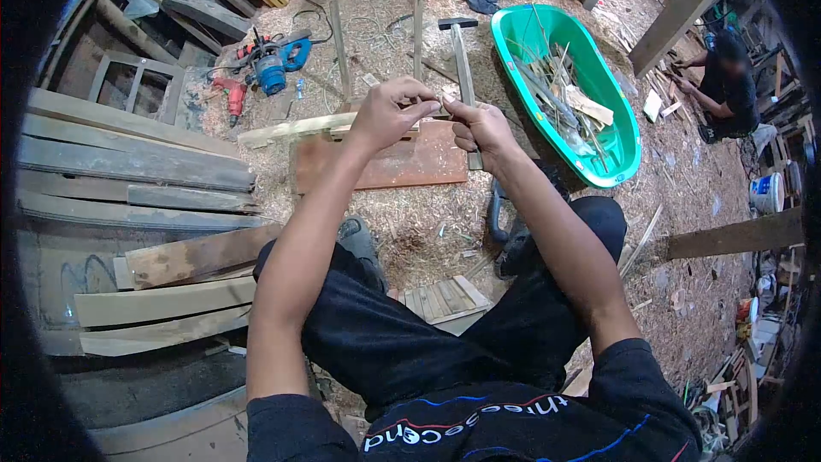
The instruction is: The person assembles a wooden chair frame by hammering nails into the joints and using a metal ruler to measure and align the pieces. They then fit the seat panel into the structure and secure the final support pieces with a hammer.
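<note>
My left hand (pixel 396 113) is closed in a pinch, its thumb and fingertips meeting in front of me. Right beside it, my right hand (pixel 481 130) is closed too, thumb against forefinger and the other fingers curled in. The fingertips of both hands nearly meet; I cannot tell what small thing they pinch. A hammer (pixel 463 64) points away from me, its handle overlapped by my right hand and showing again below it. Under the hands lies a reddish-brown board (pixel 410 167) sprinkled with sawdust. A pale wood strip (pixel 295 130) runs along its far side.
A green tub (pixel 629 124) of wood scraps stands at the right. Blue and red power tools (pixel 271 75) and a red drill (pixel 231 96) lie at the left, near stacked planks (pixel 137 158). Another person (pixel 727 90) sits at far right. Shavings cover the floor.
</note>
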A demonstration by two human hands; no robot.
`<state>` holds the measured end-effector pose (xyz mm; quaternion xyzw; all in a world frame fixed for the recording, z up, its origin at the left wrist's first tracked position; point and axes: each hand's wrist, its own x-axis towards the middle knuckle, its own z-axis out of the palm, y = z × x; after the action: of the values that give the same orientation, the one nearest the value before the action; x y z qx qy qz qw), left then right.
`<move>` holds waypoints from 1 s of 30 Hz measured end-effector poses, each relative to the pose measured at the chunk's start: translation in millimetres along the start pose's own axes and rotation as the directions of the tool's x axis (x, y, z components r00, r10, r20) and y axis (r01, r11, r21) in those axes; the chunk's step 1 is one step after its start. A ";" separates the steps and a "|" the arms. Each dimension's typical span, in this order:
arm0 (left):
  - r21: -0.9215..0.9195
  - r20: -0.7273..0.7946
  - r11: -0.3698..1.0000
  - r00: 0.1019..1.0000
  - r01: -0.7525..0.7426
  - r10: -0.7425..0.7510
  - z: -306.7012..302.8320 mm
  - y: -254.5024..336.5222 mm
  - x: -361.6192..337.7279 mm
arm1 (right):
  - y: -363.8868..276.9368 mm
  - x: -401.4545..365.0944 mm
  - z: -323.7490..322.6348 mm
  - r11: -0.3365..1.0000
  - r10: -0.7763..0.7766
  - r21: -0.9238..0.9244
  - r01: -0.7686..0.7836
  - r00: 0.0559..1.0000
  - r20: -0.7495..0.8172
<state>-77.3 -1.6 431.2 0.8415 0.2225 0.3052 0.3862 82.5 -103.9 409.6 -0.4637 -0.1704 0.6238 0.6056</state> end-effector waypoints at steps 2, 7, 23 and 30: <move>0.012 -0.006 1.000 1.000 -0.009 0.009 3.0 -0.9 1.1 | 1.2 -1.6 1.3 1.000 -0.017 0.022 0.018 1.000 -0.012; 0.034 -0.024 0.998 0.998 -0.057 0.058 7.6 2.3 -1.0 | 1.9 -6.4 2.0 0.998 -0.023 0.054 0.026 0.998 -0.052; 0.147 -0.012 0.967 0.978 -0.206 0.210 10.5 -2.3 -1.7 | 8.9 -5.0 -4.9 0.996 -0.016 0.082 0.020 0.998 -0.055; 0.509 -0.310 0.847 0.885 -0.155 0.348 -17.7 -27.4 -1.0 | 5.7 2.9 -16.4 0.984 -0.058 0.156 0.088 0.981 -0.187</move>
<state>-93.9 23.5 418.4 0.8536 0.2477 0.4522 0.0739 92.5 -108.1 395.7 -0.4609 -0.0795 0.5681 0.6772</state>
